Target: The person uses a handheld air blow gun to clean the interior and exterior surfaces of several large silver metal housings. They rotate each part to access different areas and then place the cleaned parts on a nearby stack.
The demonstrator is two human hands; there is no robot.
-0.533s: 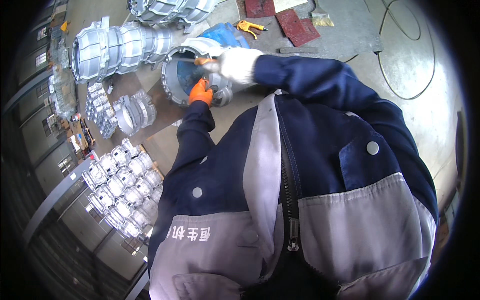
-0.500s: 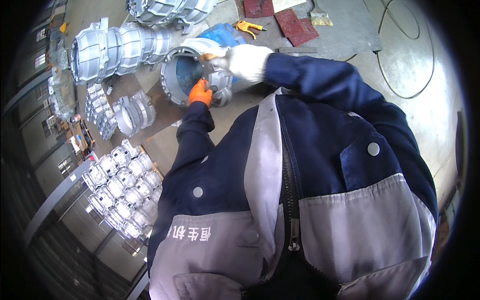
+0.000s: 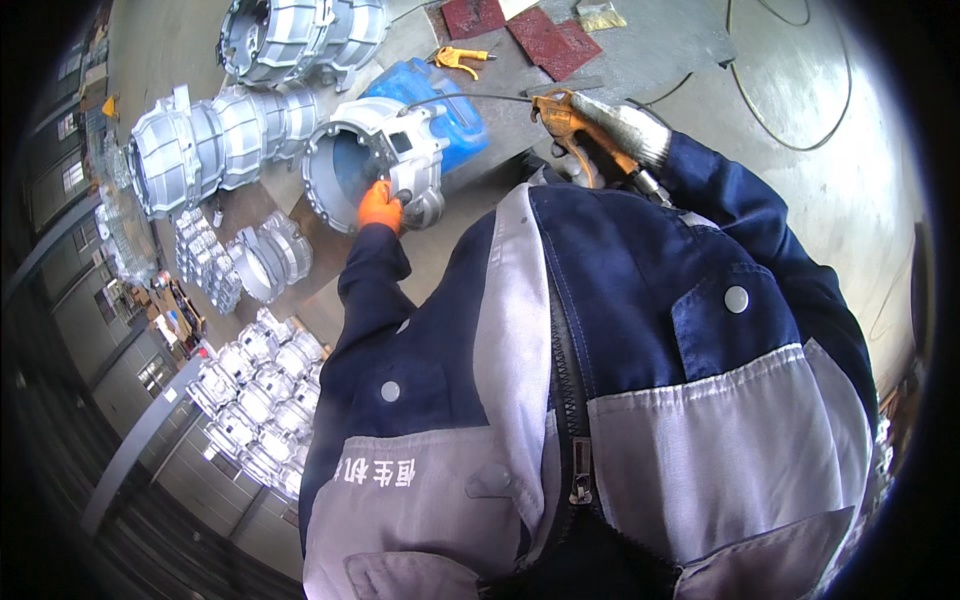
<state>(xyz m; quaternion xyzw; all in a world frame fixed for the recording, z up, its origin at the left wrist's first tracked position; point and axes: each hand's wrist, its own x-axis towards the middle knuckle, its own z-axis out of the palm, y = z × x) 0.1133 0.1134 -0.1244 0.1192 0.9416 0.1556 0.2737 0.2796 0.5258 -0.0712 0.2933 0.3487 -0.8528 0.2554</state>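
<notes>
A grey cast-metal housing (image 3: 405, 150), round and open at its near-left end, lies on the work surface. My left hand (image 3: 380, 207), in an orange glove, has its fingers closed on the housing's lower rim. To the right, my right hand (image 3: 632, 132), in a whitish, soiled glove, is wrapped round an orange air blow gun (image 3: 562, 112). The gun's long thin nozzle points left, its tip near the housing's top edge. Some right-hand fingers are hidden behind the gun's grip. Behind the housing a blue plastic container (image 3: 455, 120) lies against it.
Larger grey housings (image 3: 170, 155) stand at the left, with a smaller ring-shaped casting (image 3: 270, 255) below them. Many castings are stacked at the lower left (image 3: 265, 395). A yellow blow gun (image 3: 462, 60), red abrasive sheets (image 3: 553, 43) and a brush (image 3: 600, 14) lie farther back. A hose (image 3: 745, 95) curls on the right.
My right hand has left the housing and moved right, now with the orange blow gun in it. The left hand stays at the housing's rim. The view has shifted slightly.
</notes>
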